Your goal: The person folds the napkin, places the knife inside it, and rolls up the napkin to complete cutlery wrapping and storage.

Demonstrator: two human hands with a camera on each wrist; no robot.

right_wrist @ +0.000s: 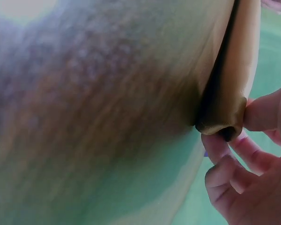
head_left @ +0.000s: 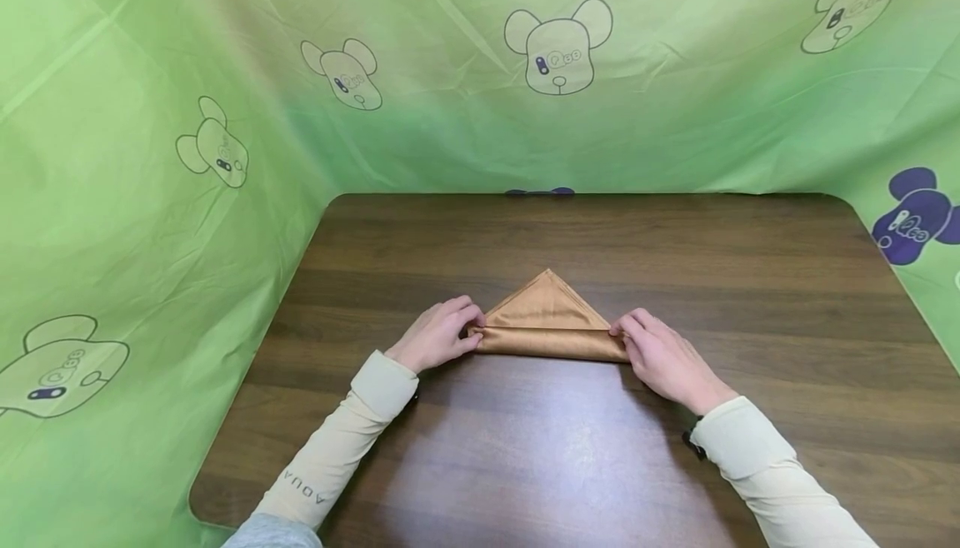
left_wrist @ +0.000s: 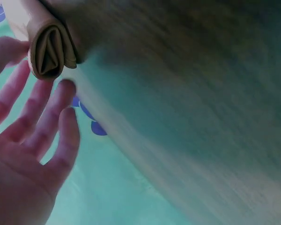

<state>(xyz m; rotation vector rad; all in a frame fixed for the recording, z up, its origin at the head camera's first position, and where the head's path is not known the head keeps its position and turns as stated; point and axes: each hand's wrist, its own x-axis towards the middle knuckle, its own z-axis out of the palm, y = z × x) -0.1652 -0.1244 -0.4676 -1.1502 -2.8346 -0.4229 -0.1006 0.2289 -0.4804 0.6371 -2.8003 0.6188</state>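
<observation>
A shiny copper-brown cloth [head_left: 546, 308] lies on the table, its far part a flat triangle pointing away from me. Its near part is rolled into a flattened tube. At the tube's left end, my left hand [head_left: 441, 333] pinches the cloth between thumb and fingers. The left wrist view shows the open spiral of layers at that rolled end [left_wrist: 48, 52]. My right hand [head_left: 670, 358] holds the opposite end, with thumb and fingertips about the roll [right_wrist: 230, 96] in the right wrist view. The cloth's underside is hidden.
The brown wood-grain table [head_left: 772, 273] has rounded corners and a glossy reflection near its front. Green fabric [head_left: 442, 140] printed with bear heads hangs behind it and along its sides.
</observation>
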